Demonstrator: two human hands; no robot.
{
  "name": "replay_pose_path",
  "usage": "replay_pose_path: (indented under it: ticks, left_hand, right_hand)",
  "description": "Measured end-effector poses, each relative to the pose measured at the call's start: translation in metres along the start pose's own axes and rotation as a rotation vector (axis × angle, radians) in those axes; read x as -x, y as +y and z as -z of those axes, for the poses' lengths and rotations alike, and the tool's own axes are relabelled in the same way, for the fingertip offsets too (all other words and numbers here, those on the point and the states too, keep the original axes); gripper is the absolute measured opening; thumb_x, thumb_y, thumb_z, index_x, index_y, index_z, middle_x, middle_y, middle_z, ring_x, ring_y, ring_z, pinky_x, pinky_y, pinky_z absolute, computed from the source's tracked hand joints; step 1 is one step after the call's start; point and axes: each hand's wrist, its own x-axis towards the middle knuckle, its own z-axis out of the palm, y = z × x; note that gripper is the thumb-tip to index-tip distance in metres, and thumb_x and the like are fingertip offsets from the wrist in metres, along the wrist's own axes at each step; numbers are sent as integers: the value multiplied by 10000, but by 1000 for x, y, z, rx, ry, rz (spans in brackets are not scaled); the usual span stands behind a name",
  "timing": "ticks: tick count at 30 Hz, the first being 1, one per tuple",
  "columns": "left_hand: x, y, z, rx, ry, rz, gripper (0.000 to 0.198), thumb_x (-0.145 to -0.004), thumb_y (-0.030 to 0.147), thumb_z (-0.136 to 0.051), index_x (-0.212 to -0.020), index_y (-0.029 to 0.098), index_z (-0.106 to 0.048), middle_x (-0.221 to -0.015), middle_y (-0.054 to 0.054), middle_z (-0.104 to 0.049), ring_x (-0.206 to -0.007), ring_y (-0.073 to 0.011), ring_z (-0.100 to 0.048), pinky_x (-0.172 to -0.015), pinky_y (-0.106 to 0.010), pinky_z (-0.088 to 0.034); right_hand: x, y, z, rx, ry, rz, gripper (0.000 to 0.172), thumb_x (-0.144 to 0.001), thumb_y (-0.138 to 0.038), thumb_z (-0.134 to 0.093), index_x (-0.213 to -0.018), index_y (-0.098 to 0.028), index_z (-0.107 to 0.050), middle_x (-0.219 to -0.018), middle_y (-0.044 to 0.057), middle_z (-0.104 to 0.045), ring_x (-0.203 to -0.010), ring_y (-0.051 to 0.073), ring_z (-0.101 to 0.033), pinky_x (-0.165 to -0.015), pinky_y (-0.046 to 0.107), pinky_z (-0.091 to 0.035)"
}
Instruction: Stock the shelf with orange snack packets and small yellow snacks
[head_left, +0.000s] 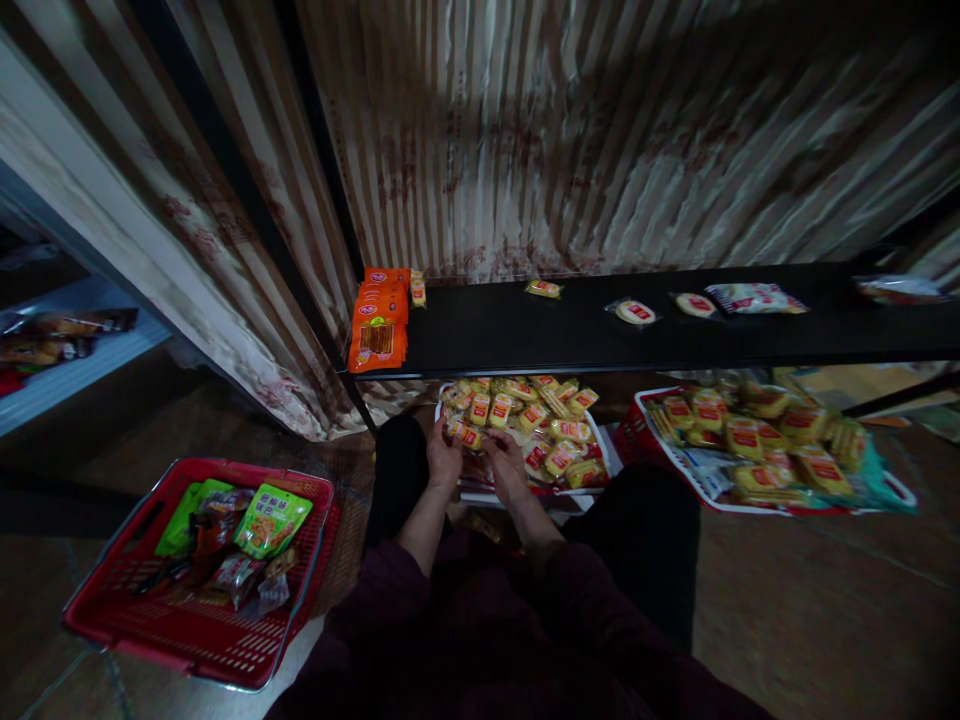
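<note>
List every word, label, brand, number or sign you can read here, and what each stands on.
"椒味": front green bag in the red basket; the character before it is too blurred to be sure of.
"锅巴": same bag, beneath.
Too small or blurred: labels on the held wrapped snack, the other wrapped snacks, the orange packets, the round packs and the white packet.

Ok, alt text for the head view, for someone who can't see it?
The left hand and right hand hold a small wrapped snack over a central basket of similar packs. A black shelf with orange packets at its left end runs behind; a red basket of mixed snacks stands to the left, another basket of yellow packs to the right.
</note>
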Motion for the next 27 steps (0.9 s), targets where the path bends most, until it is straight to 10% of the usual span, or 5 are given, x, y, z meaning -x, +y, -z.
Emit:
replay_pose_path:
  ticks: [27]
  left_hand:
    - [-14,12,-15,270,72,10,240,-763,93,-499,-956,163,-624,-957,-43,-681,-892,-134,-639,-867,-290,-496]
  right_hand:
    - [9,-20,-13,-121,-165,-71,487,-581,-457,-745,-1004,-230,-666,-888,15,-711,-774,173,-636,-670,298,-526]
